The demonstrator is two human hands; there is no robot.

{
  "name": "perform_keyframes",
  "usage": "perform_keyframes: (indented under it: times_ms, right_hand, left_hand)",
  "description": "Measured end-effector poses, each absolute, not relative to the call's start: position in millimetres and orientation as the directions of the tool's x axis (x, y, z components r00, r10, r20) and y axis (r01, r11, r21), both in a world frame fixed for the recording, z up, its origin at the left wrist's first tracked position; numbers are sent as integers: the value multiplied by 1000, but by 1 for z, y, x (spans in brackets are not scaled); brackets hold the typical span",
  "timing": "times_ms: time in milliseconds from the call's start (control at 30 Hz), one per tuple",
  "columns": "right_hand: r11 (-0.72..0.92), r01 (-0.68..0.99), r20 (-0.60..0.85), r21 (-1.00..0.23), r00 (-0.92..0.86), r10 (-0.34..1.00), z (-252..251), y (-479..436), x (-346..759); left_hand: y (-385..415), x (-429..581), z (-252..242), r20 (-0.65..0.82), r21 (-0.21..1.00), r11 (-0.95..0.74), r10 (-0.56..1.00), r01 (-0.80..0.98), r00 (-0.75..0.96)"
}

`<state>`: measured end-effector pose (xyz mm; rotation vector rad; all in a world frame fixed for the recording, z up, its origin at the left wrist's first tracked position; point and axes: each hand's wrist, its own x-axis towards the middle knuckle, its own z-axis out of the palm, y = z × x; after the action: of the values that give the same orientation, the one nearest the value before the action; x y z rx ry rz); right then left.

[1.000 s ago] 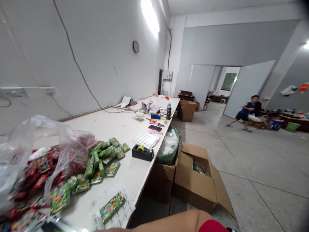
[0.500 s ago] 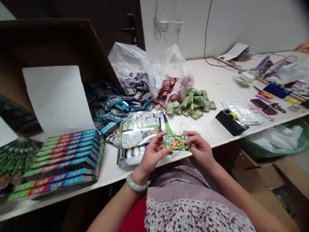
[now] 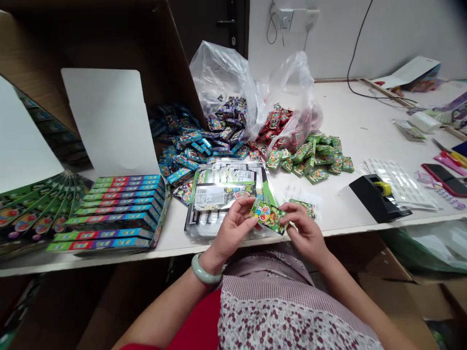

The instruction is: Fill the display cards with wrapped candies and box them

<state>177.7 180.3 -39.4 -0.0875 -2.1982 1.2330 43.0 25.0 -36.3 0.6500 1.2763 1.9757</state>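
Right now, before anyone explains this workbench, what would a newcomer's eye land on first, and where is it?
Heaps of bright little packets catch the eye first: blue packets mid-table, green packets to their right, and red packets spilling from a clear plastic bag. At the table's front edge, the left hand and right hand pinch a small green packet. Further left lies a stepped row of long striped boxes.

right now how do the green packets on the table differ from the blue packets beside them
The green packets form a smaller heap than the blue packets, which spread wider. The green packets lie nearer the black tape dispenser, while the blue packets lie nearer the cardboard carton. Both are small printed packets lying loose on the table.
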Motion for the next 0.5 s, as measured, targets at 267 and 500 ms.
perform_keyframes:
  times_ms: [267,500]
  right_hand:
    - [808,-216,302,-548,-952,-50,-14,180,176]
    - [762,-187,202,-620,-977,-75,-16,177,177]
  left_hand:
    - [14,36,-21,-29,994,-41,802,-105,-596]
    - [2,30,-19,78,995,-22,797,100,-598]
